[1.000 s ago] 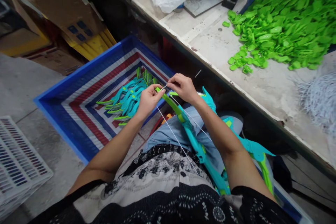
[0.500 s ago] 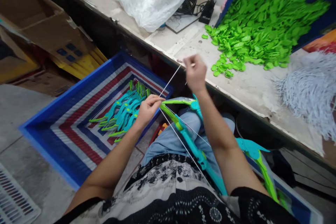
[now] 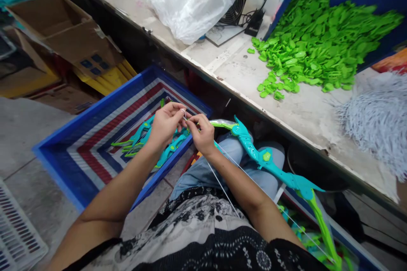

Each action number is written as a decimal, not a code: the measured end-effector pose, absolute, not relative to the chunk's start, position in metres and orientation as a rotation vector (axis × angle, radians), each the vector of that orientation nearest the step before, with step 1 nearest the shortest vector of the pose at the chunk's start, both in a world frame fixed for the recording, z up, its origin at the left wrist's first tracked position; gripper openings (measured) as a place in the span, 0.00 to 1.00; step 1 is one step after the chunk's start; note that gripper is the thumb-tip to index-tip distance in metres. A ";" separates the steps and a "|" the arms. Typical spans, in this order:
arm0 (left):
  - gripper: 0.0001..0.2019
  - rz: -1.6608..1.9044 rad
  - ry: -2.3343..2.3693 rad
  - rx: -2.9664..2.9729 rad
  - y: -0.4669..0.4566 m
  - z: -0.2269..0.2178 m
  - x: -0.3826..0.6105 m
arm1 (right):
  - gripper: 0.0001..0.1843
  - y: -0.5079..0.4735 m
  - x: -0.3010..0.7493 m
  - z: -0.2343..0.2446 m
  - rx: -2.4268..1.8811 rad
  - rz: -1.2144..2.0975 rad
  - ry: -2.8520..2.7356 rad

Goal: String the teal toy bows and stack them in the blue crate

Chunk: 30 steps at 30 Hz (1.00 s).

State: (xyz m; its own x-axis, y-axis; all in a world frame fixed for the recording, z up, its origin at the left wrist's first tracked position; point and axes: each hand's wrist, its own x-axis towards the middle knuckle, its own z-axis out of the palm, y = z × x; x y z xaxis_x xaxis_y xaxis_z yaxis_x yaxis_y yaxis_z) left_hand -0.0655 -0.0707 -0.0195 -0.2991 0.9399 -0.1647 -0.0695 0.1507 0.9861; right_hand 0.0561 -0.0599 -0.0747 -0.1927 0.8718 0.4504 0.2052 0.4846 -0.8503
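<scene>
A teal and green toy bow (image 3: 269, 161) lies across my lap, its green tip near my hands. My left hand (image 3: 165, 123) and my right hand (image 3: 202, 133) are close together in front of me, both pinching a thin white string (image 3: 222, 188) at the bow's tip. The string runs back from my fingers toward my body. Below my hands, a blue tray (image 3: 63, 144) with a striped lining holds several finished teal bows (image 3: 140, 137).
On the workbench (image 3: 299, 110) to the right lie a heap of small green plastic parts (image 3: 311, 46), a bundle of white strings (image 3: 378, 118), a clear plastic bag (image 3: 197, 4) and a small fan (image 3: 233, 8). Cardboard boxes (image 3: 63, 34) stand at the left. A white crate (image 3: 15, 237) is at bottom left.
My right hand, which had pulled the string up and away toward the bench, has come back down to meet my left hand. The bow has shifted right across my lap.
</scene>
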 end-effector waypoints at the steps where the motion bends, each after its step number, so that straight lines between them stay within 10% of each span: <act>1: 0.09 1.313 1.398 0.791 -0.071 -0.021 -0.064 | 0.08 -0.059 0.057 -0.072 -0.929 0.810 -1.659; 30: 0.09 1.301 1.142 0.508 -0.069 -0.036 -0.051 | 0.08 -0.031 0.082 -0.061 -0.848 0.667 -1.896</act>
State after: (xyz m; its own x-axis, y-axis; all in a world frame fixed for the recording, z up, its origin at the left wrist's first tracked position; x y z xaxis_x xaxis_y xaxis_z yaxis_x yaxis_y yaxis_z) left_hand -0.0505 -0.0688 -0.0359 -0.1335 0.9212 -0.3654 -0.4822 0.2617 0.8360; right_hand 0.0819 -0.0313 -0.0609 -0.3361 0.7819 0.5251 0.2809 0.6154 -0.7365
